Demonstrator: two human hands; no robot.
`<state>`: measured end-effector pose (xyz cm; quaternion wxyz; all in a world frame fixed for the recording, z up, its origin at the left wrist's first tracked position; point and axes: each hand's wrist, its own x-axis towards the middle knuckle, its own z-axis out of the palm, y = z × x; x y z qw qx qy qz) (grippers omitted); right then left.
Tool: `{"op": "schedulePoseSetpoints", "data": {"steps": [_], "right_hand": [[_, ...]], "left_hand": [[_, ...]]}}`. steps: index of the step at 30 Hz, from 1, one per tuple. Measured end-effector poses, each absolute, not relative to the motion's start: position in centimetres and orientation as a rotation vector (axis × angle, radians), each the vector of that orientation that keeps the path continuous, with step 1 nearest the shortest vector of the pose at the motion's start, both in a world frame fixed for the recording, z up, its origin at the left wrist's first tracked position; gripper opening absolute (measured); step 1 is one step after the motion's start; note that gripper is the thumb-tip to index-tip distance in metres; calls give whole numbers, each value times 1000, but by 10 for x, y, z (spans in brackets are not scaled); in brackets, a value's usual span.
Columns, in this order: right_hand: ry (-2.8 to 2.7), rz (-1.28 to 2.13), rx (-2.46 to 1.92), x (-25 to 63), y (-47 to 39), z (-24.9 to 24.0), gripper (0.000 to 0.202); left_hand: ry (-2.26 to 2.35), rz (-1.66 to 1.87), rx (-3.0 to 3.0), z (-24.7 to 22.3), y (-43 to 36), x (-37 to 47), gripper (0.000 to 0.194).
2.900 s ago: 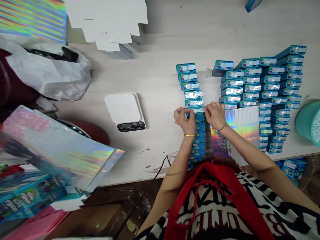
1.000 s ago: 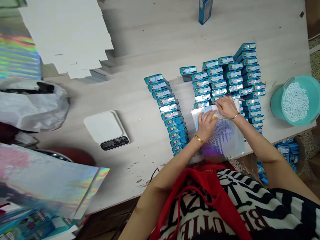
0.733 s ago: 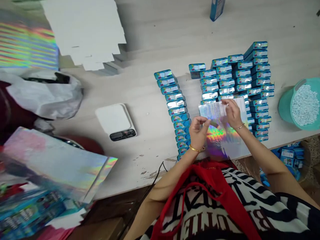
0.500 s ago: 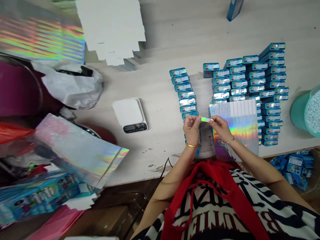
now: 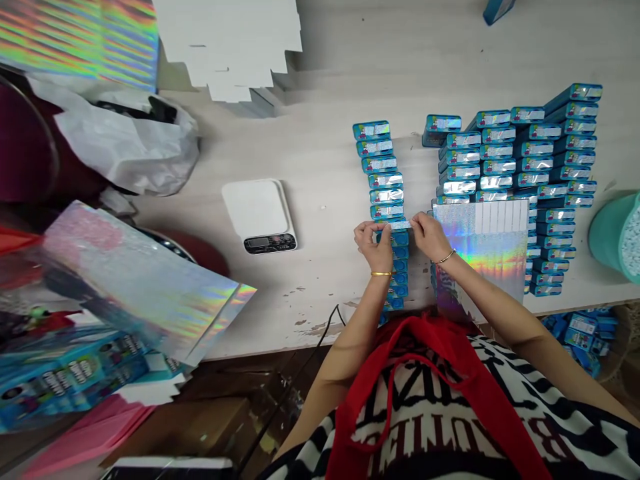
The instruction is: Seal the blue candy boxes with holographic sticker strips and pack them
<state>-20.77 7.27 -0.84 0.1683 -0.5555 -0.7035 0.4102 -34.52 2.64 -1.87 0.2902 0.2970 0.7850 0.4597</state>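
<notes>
A small shiny sticker strip [image 5: 400, 225] is stretched between my two hands, over one blue box in a column of small blue boxes [image 5: 385, 180]. My left hand [image 5: 376, 244] pinches its left end, and my right hand [image 5: 428, 236] pinches its right end. Boxes above the strip carry shiny labels on their upward faces; those below show plain blue faces. Just right of my right hand lies a holographic sticker sheet [image 5: 480, 247], with a row of pale strips near its top, on top of more blue boxes [image 5: 495, 151].
A white digital scale [image 5: 260, 217] sits left of the column. White card sheets [image 5: 230, 47] are stacked at the back left. A teal bucket of white pellets [image 5: 607, 233] stands at the right. Holographic sheets [image 5: 140, 273] overhang the table's front left edge.
Both hands have moved the strip left and slightly up, from beside the column to over a box in it. The view has shifted a little.
</notes>
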Motion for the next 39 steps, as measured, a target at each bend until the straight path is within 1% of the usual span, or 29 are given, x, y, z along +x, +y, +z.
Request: {"op": "schedulePoseSetpoints", "data": {"steps": [8,11,13,16,18,21,25,27,28,30,32,33,36,39], "right_hand": [[-2165,1143,-1689,-216,73,-15,19],[-2147,1162,-1747,-219,73,-14,20],[-2098,1182,-1805,-220,71,-12,25],[-2028,1217,-1839,-220,63,-8,40],[-2020,1260,-1763,-220,56,-8,41],[-2049,1334,-1638,-223,47,-12,43],[-2109,1445,-1631,-227,45,-13,43],[-2146,1481,-1608,-222,48,-3,40],[-2156,1451,-1593,-216,50,4,39],[-2122,1275,-1583,-197,58,20,36],[-2001,1038,-1639,-166,68,32,33],[-1922,943,-1687,-148,73,36,33],[-1712,815,-1838,-94,88,31,29],[-1619,827,-1868,-62,93,12,27]], "left_hand": [[2196,1053,791,-21,29,-347,10],[2213,961,794,-22,30,-349,14],[2208,936,755,-23,31,-353,29],[2140,940,615,-30,33,-361,62],[2063,928,523,-37,34,-367,78],[1987,905,465,-47,35,-373,90],[2025,834,574,-43,32,-377,95],[2121,819,761,-30,33,-376,93],[2163,841,888,-22,34,-373,87],[2130,927,1177,-7,43,-360,63],[1890,972,1456,4,58,-337,36],[1736,956,1577,6,67,-321,29],[1402,830,1850,3,94,-268,25],[1322,709,1966,-11,112,-227,22]]}}
